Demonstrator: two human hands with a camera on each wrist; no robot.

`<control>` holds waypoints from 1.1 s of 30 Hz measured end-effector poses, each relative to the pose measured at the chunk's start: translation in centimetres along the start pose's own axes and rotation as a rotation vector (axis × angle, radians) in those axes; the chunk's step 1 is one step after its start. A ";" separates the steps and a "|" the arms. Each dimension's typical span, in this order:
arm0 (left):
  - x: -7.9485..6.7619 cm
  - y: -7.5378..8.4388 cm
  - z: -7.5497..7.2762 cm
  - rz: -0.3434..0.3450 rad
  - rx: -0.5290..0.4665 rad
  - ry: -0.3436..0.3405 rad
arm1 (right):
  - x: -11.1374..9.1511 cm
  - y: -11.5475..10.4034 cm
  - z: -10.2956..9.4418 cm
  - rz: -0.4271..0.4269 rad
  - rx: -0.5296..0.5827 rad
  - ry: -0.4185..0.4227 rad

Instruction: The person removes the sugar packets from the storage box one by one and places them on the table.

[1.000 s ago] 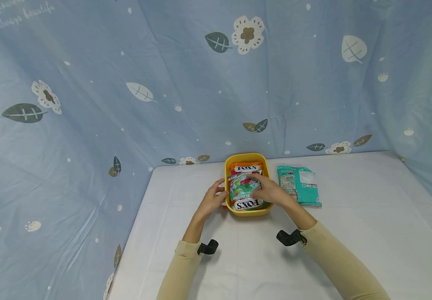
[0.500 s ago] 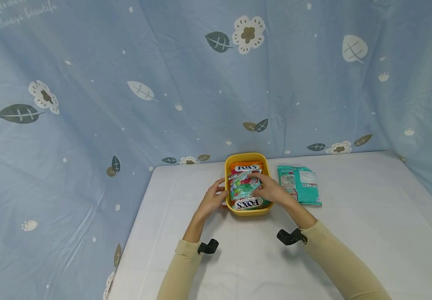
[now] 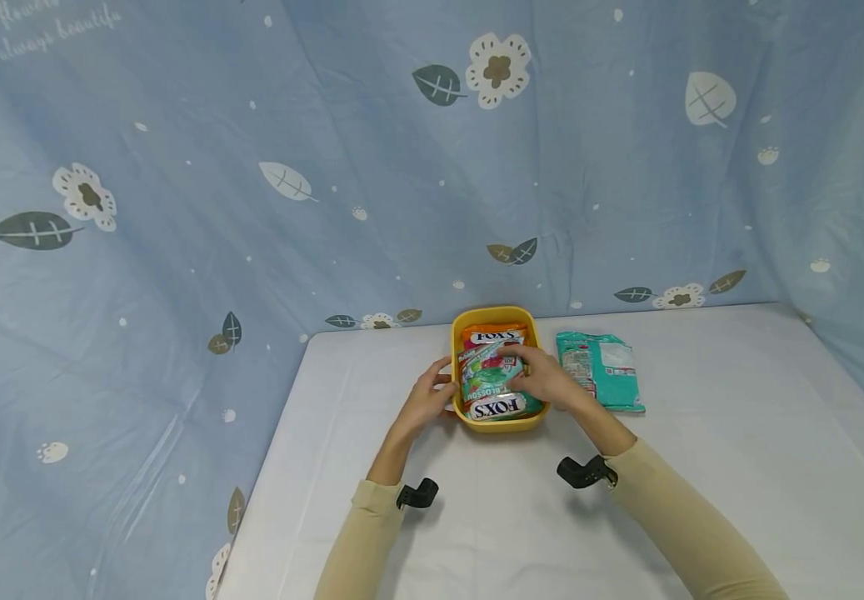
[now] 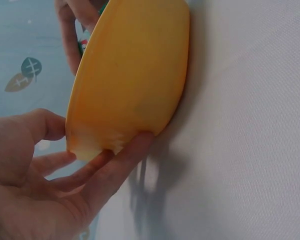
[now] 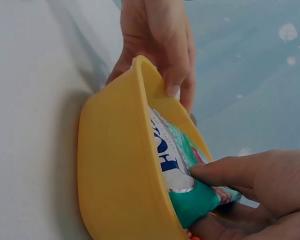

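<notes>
My left hand (image 3: 422, 398) holds the left side of a yellow plastic basket (image 4: 135, 65), thumb at the rim and fingers spread along the outer wall. Over the basket's right side, my right hand (image 3: 544, 377) reaches in and grips a green Fox's candy bag (image 3: 488, 375). In the right wrist view its thumb lies on the front of this bag, near the white FOX'S lettering, and the other fingers go behind, partly hidden. Behind it in the basket is an orange Fox's candy bag (image 3: 482, 328), of which the top shows.
A teal candy bag (image 3: 616, 382) lies back side up on the white-covered table (image 3: 731, 417), just right of the basket. The blue patterned curtain (image 3: 372, 167) hangs right behind the basket and along the left side. Both wrists carry small black cameras (image 3: 581, 472).
</notes>
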State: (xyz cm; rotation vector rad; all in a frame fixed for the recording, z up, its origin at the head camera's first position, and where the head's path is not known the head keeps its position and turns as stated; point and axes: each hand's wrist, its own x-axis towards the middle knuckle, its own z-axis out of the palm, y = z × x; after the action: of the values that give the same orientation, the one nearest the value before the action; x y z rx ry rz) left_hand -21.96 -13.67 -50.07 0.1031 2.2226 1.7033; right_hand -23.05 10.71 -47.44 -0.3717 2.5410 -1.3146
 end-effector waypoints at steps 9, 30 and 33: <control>-1.7 2.3 0.0 0.003 -0.004 -0.015 | -0.2 -0.2 -0.5 -0.014 -0.002 -0.009; 0.5 -1.1 0.1 0.022 0.018 0.039 | -0.1 0.0 -1.3 0.113 0.128 -0.028; 0.5 -1.0 0.1 0.022 0.017 0.041 | -0.1 -0.1 -1.4 0.113 0.138 -0.030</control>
State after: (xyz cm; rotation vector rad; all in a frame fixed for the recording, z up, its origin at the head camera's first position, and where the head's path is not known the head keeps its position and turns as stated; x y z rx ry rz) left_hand -22.22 -13.74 -51.19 0.0974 2.2739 1.7135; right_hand -23.38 11.77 -46.60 -0.2155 2.3923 -1.4200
